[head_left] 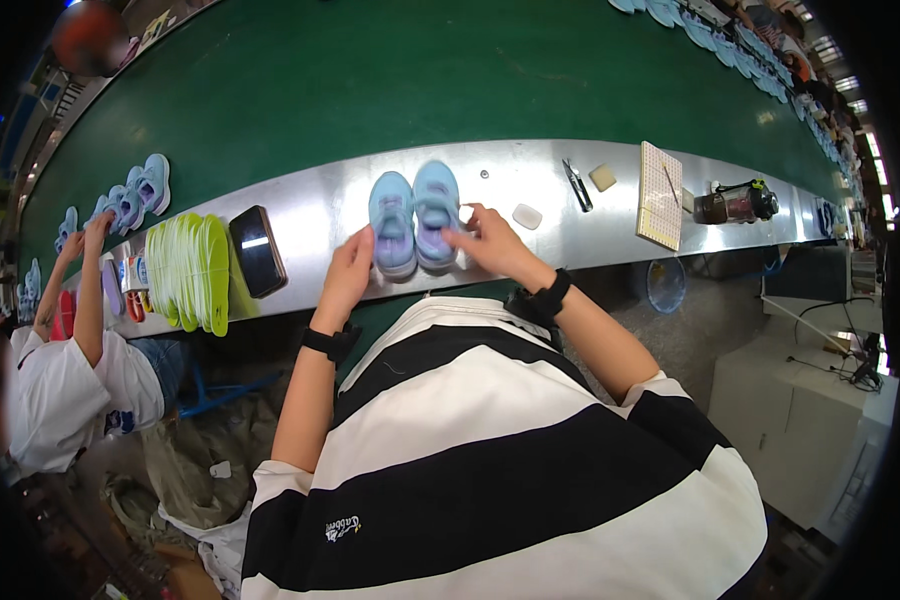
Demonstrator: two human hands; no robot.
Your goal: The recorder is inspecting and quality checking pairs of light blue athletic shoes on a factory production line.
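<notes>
Two light-blue sneakers with lilac insides stand side by side in front of me on the metal edge, toes pointing away. Against the outer side of the left sneaker [391, 205] rests my left hand [346, 272], its fingers curled together at the heel end. My right hand [498, 245] takes the right sneaker [435, 190] by its outer collar, thumb at the opening and index finger bent beside it. Part of the fingers' grip is hidden. Just right of that hand lies a white oval piece [527, 216], like an eraser or soap.
Left are a phone [257, 250] and stacked yellow-green insoles [188, 272]; beyond, a co-worker's hands [95, 228] touch blue sneakers [130, 200]. Right lie a black cutter [577, 186], beige block [602, 177], notebook [658, 195] and bottle [735, 204]. A green surface [370, 90] stretches behind.
</notes>
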